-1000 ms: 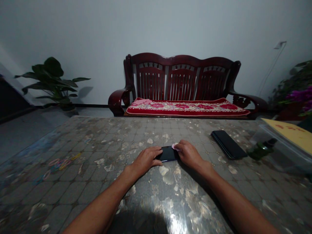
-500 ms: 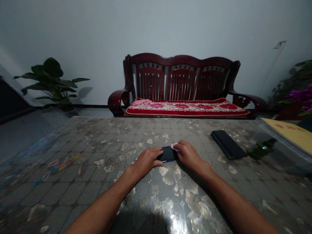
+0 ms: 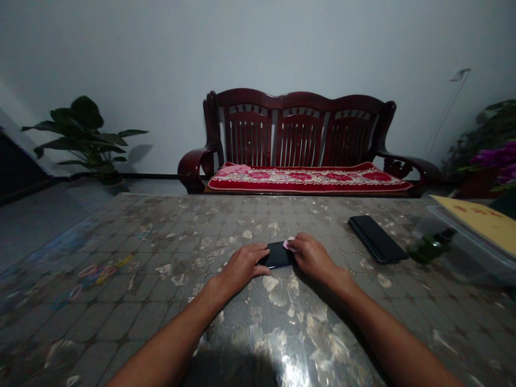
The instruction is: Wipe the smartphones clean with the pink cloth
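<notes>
Near the middle of the glossy, stone-patterned tabletop, the person's two hands meet over a small black slab-shaped phone lying flat. The left hand rests palm down on the phone's left end, fingers loosely curved over its edge and pressing it to the surface rather than closing round it. The right hand covers the phone's right end, its fingertips pinching a small pale pink wad of cloth against the far right corner of the phone. Both bare forearms run back from the hands toward the bottom of the view.

To the right, well apart from the hands, a second, larger black phone lies flat on the table. Beyond it sits a dark green bottle beside a clear plastic box with a yellow lid. On the left side lies a scatter of coloured rubber bands. Behind the table stands a dark red carved wooden bench with a red floral cushion, and a leafy green potted plant stands at the left by the wall.
</notes>
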Tool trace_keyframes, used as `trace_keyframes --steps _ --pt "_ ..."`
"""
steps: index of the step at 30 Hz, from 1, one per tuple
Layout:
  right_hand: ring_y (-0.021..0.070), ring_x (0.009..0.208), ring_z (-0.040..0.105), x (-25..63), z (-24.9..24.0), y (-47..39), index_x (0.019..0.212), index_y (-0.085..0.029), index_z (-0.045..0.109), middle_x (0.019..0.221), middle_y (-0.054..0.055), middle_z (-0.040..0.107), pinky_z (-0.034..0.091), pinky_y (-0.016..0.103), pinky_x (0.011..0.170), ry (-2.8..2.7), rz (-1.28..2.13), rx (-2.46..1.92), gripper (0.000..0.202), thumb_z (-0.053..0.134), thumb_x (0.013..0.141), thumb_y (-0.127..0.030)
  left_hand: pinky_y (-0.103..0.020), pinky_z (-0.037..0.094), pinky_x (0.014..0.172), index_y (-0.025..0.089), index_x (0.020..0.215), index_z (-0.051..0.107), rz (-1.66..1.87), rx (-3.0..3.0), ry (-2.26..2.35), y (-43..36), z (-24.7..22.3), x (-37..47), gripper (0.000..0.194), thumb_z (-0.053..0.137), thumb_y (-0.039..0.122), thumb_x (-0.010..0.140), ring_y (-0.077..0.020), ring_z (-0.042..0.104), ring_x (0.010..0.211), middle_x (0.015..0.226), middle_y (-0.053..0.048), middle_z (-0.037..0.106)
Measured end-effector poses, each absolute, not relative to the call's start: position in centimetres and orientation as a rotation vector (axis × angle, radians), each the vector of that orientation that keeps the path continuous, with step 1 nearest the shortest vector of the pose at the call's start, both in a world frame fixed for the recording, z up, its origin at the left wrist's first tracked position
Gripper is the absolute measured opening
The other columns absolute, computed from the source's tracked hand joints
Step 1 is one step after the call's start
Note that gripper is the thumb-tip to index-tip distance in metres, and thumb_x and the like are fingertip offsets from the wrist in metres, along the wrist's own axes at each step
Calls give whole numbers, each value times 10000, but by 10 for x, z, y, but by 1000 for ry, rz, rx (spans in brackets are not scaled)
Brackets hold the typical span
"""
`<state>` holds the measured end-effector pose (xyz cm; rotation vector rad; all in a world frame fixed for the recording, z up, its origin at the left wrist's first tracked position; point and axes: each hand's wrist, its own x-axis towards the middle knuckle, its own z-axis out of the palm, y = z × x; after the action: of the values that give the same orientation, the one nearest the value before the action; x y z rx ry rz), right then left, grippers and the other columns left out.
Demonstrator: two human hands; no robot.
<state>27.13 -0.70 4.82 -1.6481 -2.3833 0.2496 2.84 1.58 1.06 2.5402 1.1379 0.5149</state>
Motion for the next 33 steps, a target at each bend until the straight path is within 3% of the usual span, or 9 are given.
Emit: trace_keyframes --steps 4,12,20,29,33 --pt "189 943 609 270 46 -8 1049 -185 762 959 74 678 397 248 811 -2466 307 -1470 327 502 894 -60 -469 467 1129 199 1283 701 497 2528 1146 16 11 28 541 852 344 784 -321 599 1307 1388 -142 624" --pt "205 978 609 296 46 2 1023 -198 775 965 78 692 398 266 830 -2373 269 -1620 358 511 855 -23 -472 450 1140 204 1276 704 553 2510 1109 20 7 25 504 828 350 810 -312 588 1325 1390 -138 633" --pt "202 955 593 261 43 -16 992 -203 764 966 71 690 401 271 833 -2478 280 -1293 304 530 883 -41 -470 421 1162 207 1260 714 578 2501 1097 26 -6 23 511 853 322 783 -308 583 1332 1378 -126 653" --pt "194 911 602 282 60 -11 967 -191 765 960 74 672 378 267 751 -2407 254 -1655 274 536 864 -81 -455 421 1164 213 1266 710 552 2500 1119 26 -4 23 507 847 313 788 -305 580 1336 1408 -118 634" --pt "193 919 598 268 57 -18 967 -196 760 950 69 672 379 268 760 -2461 300 -1532 276 544 853 -70 -459 416 1171 220 1290 693 555 2480 1133 25 -5 23 543 856 303 778 -301 570 1347 1399 -108 643"
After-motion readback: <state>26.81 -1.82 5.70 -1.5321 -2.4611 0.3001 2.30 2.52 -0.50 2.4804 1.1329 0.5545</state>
